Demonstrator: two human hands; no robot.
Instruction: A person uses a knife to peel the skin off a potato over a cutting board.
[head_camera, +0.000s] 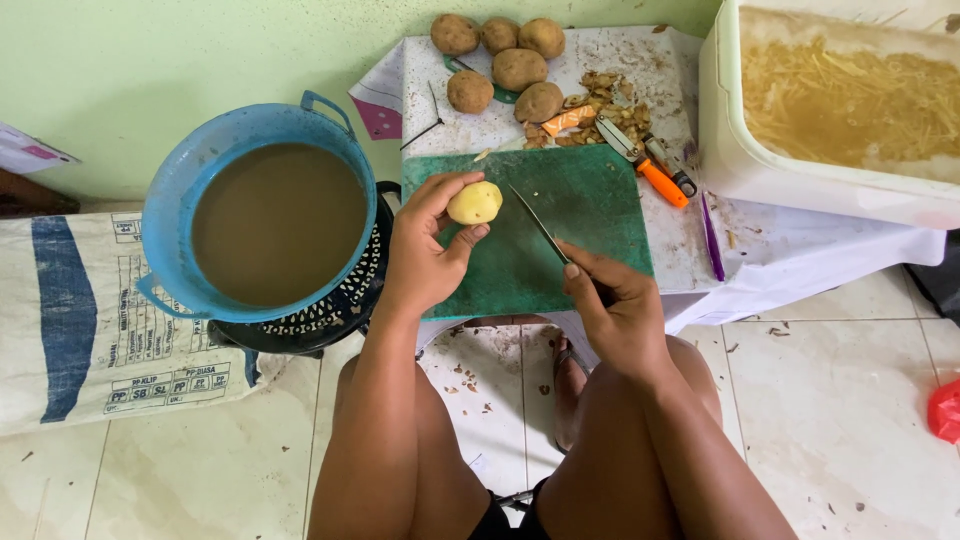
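Pinching a peeled potato (474, 203) on the green board (590, 215), the left hand (425, 245) sat near the knife (540, 225) — right hand (615, 305) clenched round its handle — a slip on wet flesh could nick fingers.

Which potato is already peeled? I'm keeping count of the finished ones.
The pale yellow potato in the left hand, over the green cutting board. The six unpeeled potatoes behind are brown-skinned.

Knife (540, 226) handle hidden; white tub (730, 150) and sack (90, 320) cut off.
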